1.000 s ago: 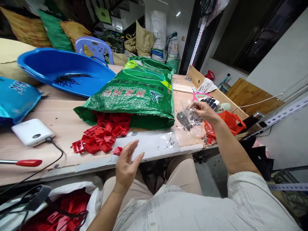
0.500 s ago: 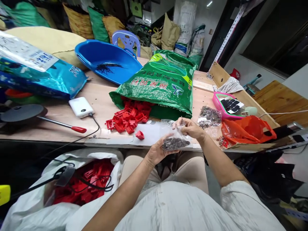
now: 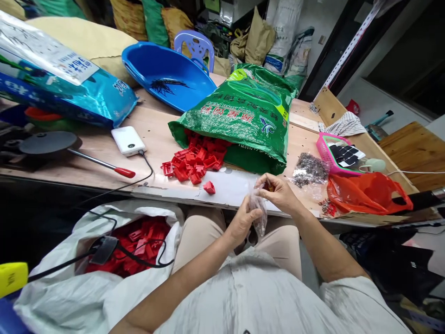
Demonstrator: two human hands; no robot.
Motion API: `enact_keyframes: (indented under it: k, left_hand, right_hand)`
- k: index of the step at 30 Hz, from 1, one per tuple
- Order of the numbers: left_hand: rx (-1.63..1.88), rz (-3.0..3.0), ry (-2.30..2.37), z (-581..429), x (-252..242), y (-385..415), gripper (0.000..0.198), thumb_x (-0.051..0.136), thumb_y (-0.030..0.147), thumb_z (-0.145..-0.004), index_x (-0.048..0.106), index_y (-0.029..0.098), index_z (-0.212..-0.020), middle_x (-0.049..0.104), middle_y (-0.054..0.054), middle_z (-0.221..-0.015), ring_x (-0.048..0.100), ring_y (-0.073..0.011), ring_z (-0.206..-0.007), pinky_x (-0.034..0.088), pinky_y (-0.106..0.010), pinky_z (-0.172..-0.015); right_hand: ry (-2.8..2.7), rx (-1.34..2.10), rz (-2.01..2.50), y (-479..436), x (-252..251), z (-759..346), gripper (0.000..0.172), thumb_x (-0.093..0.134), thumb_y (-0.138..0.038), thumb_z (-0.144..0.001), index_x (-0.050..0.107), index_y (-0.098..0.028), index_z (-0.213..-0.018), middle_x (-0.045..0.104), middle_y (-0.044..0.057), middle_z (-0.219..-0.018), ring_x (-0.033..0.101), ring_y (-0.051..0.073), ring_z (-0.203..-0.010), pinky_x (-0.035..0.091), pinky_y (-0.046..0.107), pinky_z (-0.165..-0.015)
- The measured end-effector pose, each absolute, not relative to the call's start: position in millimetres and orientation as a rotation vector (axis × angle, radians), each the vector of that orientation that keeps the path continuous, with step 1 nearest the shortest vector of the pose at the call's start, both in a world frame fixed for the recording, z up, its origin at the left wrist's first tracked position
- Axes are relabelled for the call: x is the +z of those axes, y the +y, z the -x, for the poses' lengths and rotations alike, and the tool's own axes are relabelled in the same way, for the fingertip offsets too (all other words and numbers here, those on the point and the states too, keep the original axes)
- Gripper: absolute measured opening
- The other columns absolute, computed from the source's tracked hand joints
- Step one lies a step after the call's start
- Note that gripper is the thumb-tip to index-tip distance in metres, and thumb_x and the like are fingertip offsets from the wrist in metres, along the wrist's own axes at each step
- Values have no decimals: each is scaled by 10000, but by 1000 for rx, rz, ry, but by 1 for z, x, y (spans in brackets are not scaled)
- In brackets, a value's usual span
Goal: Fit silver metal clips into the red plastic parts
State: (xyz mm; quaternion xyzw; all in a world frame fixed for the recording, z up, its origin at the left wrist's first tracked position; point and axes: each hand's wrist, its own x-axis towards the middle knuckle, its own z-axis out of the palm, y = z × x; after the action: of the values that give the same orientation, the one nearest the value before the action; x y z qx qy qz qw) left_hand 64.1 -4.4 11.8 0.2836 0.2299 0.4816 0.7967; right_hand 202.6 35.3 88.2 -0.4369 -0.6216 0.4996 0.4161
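"Who's holding what over there?"

"The right hand point(image 3: 276, 192) pinches the top of a clear plastic bag point(image 3: 259, 215), and the left hand point(image 3: 243, 221) wraps around its side, just above the lap."

"What's around them?"

"Beyond them on the counter point(image 3: 149, 132), red plastic parts point(image 3: 190, 166) spill from a green woven sack point(image 3: 243, 111); a bag of small metal pieces point(image 3: 309, 169) lies right."
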Motion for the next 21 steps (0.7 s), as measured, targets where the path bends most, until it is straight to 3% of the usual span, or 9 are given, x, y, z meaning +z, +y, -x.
enact_keyframes:
  k: [3,7,11,21]
  left_hand:
    - [941,-340,488,-70,4,-11,494,756,408,-749,624,201,-1177,685,-73,-1078,634,-211,-1007,483,-329,-900]
    - [837,-104,411,-65,-3,-5,362,659,429,-837,638,163,-1081,707,-105,-1046,675,-247,-956,512,-415,-886]
    - [796,-64,382,-60,-6,7,395,589,457,-879,619,129,-1097,716,-141,-1045,684,-304,-974,510,-505,-902]
    - [749,-12,373,-59,-13,16,389,534,435,-913,625,101,-1090,710,-164,-1038,681,-317,-987,515,-524,-896]
  right_hand:
    - [-1638,1224,1181,49,74,-204,278,764,-417,-730,617,-194,-811,582,-17,-751,479,105,-619,372,230,-553]
    - [-1704,1172,1242,73,50,-206,256,749,-397,-728,619,-185,-791,590,-22,-753,486,109,-649,376,239,-604]
    - [-1773,1107,1268,91,34,-205,239,732,-392,-736,639,-188,-820,603,-26,-759,506,118,-677,397,246,-649]
    - [-1752,1108,1329,94,21,-211,238,723,-391,-733,648,-184,-822,625,-15,-765,526,127,-686,408,250,-660]
